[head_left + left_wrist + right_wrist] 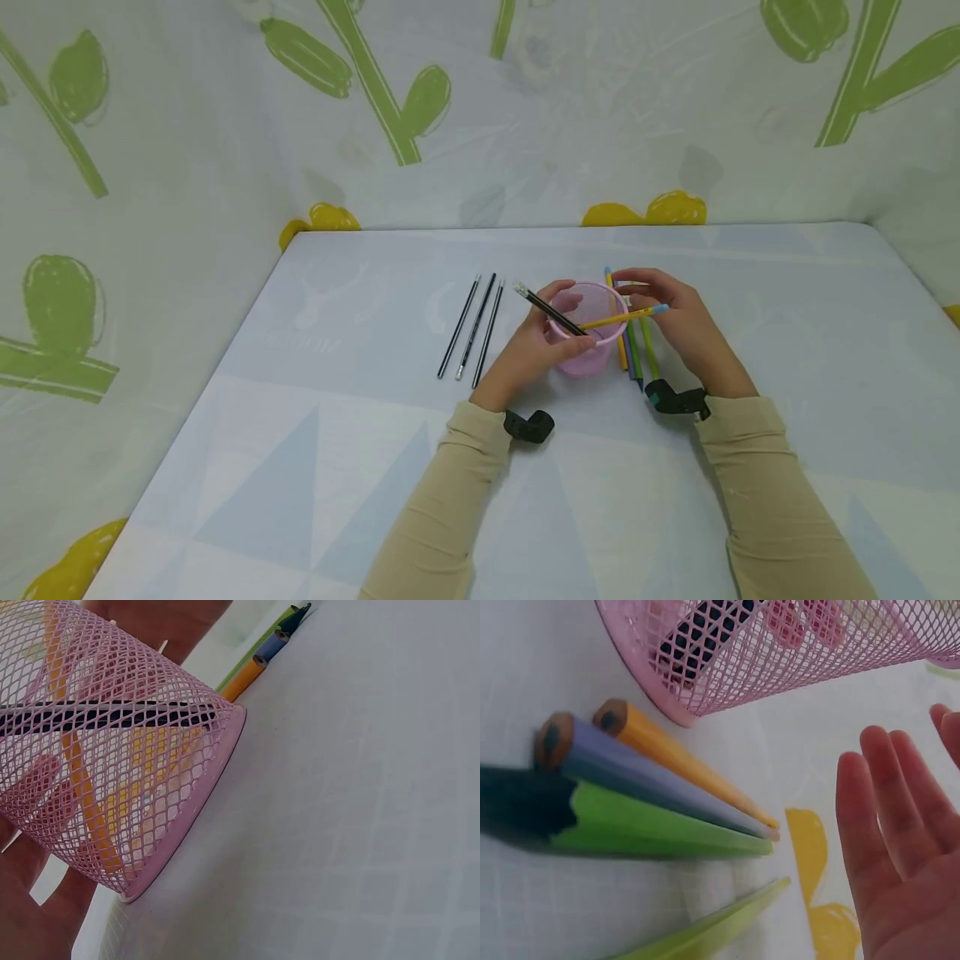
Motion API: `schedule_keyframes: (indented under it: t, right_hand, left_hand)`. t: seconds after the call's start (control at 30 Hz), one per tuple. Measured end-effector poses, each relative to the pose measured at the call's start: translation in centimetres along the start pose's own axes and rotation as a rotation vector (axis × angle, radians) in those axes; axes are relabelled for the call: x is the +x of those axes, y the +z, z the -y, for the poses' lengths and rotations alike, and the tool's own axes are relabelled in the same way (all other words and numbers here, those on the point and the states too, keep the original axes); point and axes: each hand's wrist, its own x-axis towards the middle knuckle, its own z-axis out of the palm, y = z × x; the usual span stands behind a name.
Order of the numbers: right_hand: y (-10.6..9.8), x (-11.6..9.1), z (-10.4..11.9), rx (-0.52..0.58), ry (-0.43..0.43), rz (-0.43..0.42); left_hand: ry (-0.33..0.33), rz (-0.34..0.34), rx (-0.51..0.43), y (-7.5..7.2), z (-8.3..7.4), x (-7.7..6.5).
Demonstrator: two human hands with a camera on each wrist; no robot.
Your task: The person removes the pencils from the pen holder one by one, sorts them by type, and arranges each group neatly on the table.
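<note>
My left hand grips a pink mesh pencil cup, fingers around its far side and thumb at the near rim. Leaning in the cup are black pencil shafts, which look like two side by side, and a yellow pencil with a blue end. Just right of the rim hovers my right hand; in the right wrist view its fingers are extended and hold nothing. Beneath it lie an orange pencil, a purple-blue pencil, a green pencil and a light green pencil.
Three black pencils lie roughly parallel on the table, left of the cup. Behind the table's far edge hangs a pale covering with green and yellow plant prints. A black wrist camera sits on the left wrist, another on the right.
</note>
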Motion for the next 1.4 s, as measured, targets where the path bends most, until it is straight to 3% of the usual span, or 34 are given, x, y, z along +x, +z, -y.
schedule_keyframes:
  t: [0.2, 0.37, 0.47, 0.6, 0.83, 1.17, 1.4]
  right_hand:
    - [-0.1, -0.7, 1.1, -0.001, -0.008, 0.146]
    - [-0.4, -0.5, 0.0, 0.063, -0.059, 0.334]
    - [-0.5, -0.3, -0.7, 0.091, -0.079, 0.396]
    - [-0.4, -0.1, -0.6, 0.080, -0.069, 0.407]
    - [0.3, -0.7, 1.1, 0.106, -0.037, 0.410]
    - [0.0, -0.9, 0.7, 0.013, 0.009, 0.340]
    - [-0.2, -0.2, -0.8, -0.037, 0.004, 0.319]
  left_hand:
    - [-0.020, -0.012, 0.010, 0.0, -0.2, -0.1]
    - [-0.049, 0.013, -0.012, -0.2, -1.1, -0.5]
    - [-0.048, 0.029, -0.019, -0.3, -2.2, -0.9]
    - [-0.031, 0.023, -0.006, -0.4, -3.1, -1.2]
    - [-0.046, 0.024, -0.025, -0.4, -3.5, -1.4]
    - [0.033, 0.012, 0.011, 0.0, -3.6, -1.1]
    - [0.113, -0.099, 0.083, 0.1, -3.8, -1.1]
